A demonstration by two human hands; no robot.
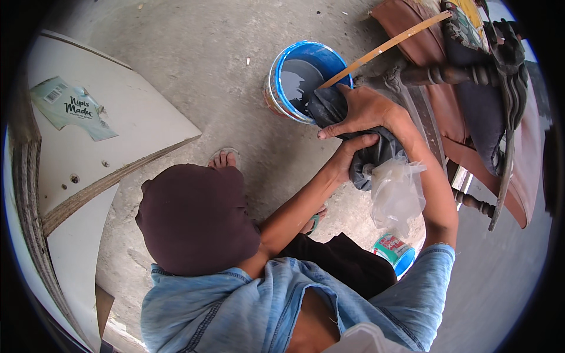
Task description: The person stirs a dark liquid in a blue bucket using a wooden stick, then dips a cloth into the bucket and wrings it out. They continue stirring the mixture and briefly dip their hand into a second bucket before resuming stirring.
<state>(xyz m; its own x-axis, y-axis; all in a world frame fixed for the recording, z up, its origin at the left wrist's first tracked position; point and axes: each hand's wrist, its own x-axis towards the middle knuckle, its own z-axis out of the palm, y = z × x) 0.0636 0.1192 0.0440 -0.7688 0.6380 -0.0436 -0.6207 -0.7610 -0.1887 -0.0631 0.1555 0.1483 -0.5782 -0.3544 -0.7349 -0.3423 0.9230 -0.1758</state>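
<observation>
Faded blue shirt spreads below 2 bare hands, left hand and right hand wrapped around a bag at a bucket's rim. Palms kept firm and the far end held over the opening should limit spills. Dark, crumpled folds meet cloudy plastic; glossy gray liquid pools inside (a flat wooden stick slants across).

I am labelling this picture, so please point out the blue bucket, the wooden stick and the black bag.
Blue bucket (326, 55), head view: inner wall.
Wooden stick (386, 49), head view: middle of its length.
Black bag (326, 108), head view: end nearest the bucket.
</observation>
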